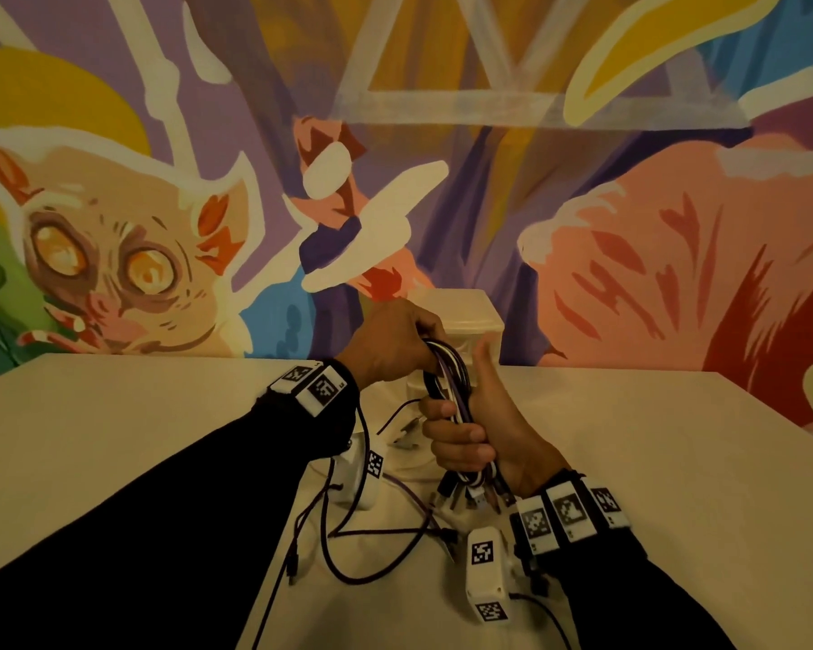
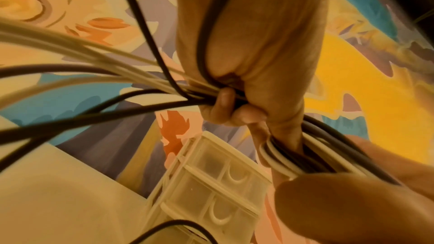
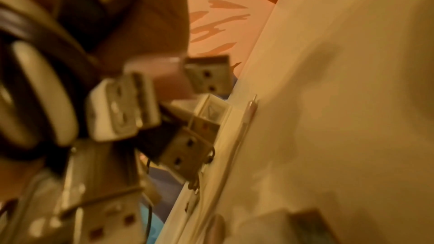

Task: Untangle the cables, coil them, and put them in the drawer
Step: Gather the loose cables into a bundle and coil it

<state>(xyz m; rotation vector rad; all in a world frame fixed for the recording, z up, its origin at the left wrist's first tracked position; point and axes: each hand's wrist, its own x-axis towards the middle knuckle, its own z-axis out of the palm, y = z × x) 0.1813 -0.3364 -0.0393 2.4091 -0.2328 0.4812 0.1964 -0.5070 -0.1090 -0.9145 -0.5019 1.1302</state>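
A bundle of black, white and purple cables (image 1: 451,382) stands upright above the white table (image 1: 137,415). My left hand (image 1: 395,342) grips its top loop, with fingers (image 2: 231,105) curled round the strands. My right hand (image 1: 461,436) grips the lower part, thumb pointing up. Several USB plugs (image 1: 470,492) hang below the right fist; close up, the USB plugs (image 3: 206,75) are blurred. More dark purple cables (image 1: 372,532) lie loose on the table under my wrists. A small white drawer unit (image 1: 463,316) stands at the wall behind my hands, its drawers (image 2: 211,183) pushed in.
A painted mural wall (image 1: 630,227) rises straight behind the table. White tagged wrist cameras (image 1: 484,570) hang below both wrists, with thin black leads trailing to the near edge. Bare tabletop shows to the left and to the right (image 1: 677,438).
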